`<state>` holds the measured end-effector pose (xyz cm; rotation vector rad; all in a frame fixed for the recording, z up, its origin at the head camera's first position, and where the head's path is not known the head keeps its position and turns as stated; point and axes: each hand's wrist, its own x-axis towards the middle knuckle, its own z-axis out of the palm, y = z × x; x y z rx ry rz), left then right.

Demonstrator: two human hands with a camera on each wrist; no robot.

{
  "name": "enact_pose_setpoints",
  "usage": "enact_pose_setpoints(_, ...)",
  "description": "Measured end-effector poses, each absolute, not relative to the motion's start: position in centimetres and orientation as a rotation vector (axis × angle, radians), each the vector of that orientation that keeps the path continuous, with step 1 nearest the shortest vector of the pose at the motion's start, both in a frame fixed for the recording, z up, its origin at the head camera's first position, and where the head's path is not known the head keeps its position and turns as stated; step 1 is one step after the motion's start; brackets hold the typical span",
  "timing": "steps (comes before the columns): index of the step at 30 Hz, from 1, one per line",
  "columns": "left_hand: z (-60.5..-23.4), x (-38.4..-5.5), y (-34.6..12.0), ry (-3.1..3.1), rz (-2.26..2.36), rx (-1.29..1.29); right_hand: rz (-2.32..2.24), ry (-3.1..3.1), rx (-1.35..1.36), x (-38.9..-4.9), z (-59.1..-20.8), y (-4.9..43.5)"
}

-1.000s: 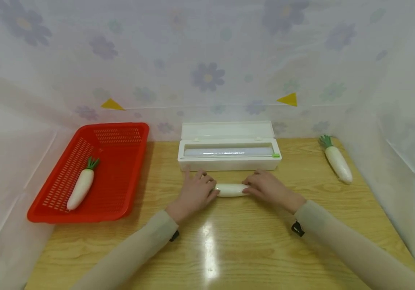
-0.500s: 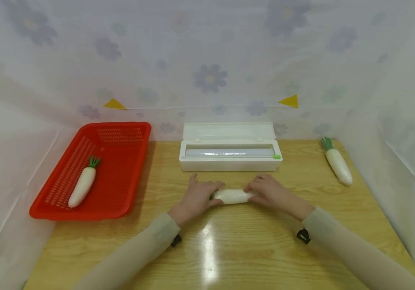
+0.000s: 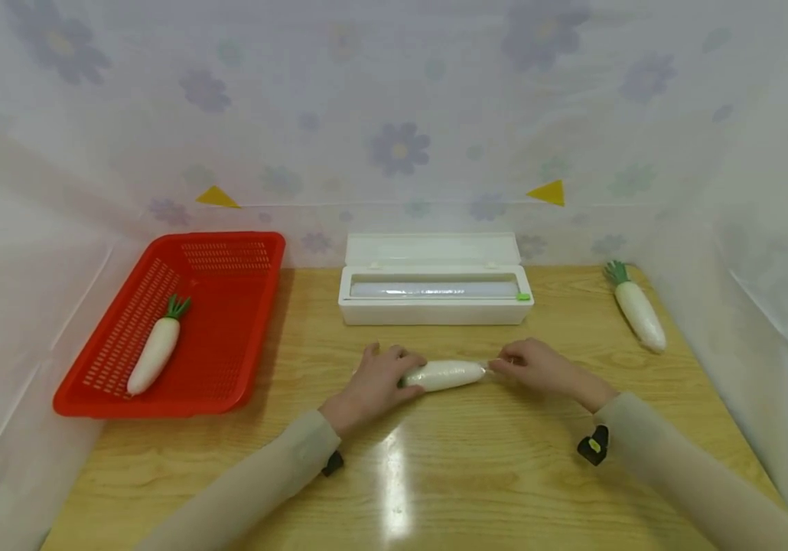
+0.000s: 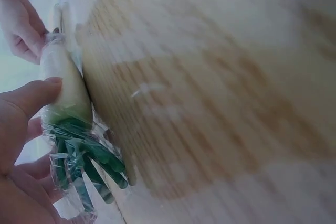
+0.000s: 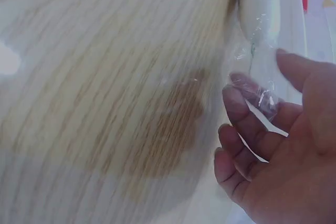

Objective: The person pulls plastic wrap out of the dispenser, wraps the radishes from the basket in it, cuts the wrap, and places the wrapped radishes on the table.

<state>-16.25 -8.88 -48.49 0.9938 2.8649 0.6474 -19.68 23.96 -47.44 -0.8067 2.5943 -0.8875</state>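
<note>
A white daikon radish (image 3: 445,375) wrapped in clear cling film lies sideways on the wooden table. My left hand (image 3: 375,380) grips its leafy end, thumb on the white root in the left wrist view. There the green leaves (image 4: 92,153) poke out below the fingers under crinkled film. At the narrow tip, my right hand (image 3: 538,373) has its thumb and curled fingers about the loose tail of cling film (image 5: 260,85). In the right wrist view the fingertips show through that film.
Behind the hands stands a white cling film dispenser (image 3: 435,312), lid raised, with a green slider (image 3: 523,297). A red basket (image 3: 249,360) at left holds a daikon radish (image 3: 155,353). Another wrapped daikon radish (image 3: 640,315) lies at the right edge. Floral sheeting (image 3: 394,99) surrounds the table (image 3: 477,482).
The wrapped daikon has come nearer to me. My right hand has slid off its body rightward to the film tail, uncovering the tip. My left hand keeps hold of the leafy end.
</note>
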Motion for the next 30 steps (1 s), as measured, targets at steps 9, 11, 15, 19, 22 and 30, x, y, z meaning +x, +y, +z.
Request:
enact_pose_setpoints(9,-48.0,-16.3,-8.7,2.766,0.682,0.961,-0.976,2.480,-0.598,-20.2,-46.6,24.4)
enact_pose_setpoints(11,-47.9,-16.3,-8.7,2.747,0.700,0.970,-0.983,2.462,-0.556,-20.2,-46.2,24.4)
enact_pose_setpoints(15,-47.7,-16.3,-8.6,2.733,0.693,0.971,-1.009,2.453,-0.496,-20.0,-45.2,24.0)
enact_pose_setpoints(19,-47.5,-16.3,-8.5,2.742,0.657,0.982,-1.018,2.457,-0.465,-19.6,-44.6,23.2)
enact_pose_setpoints(22,-47.3,-16.3,-8.3,2.752,0.641,1.004,-1.015,2.470,-0.463,-19.5,-44.3,22.3)
enact_pose_setpoints(30,-46.9,-16.3,-8.1,2.766,0.615,1.031,-0.991,2.487,-0.465,-19.9,-44.6,20.1)
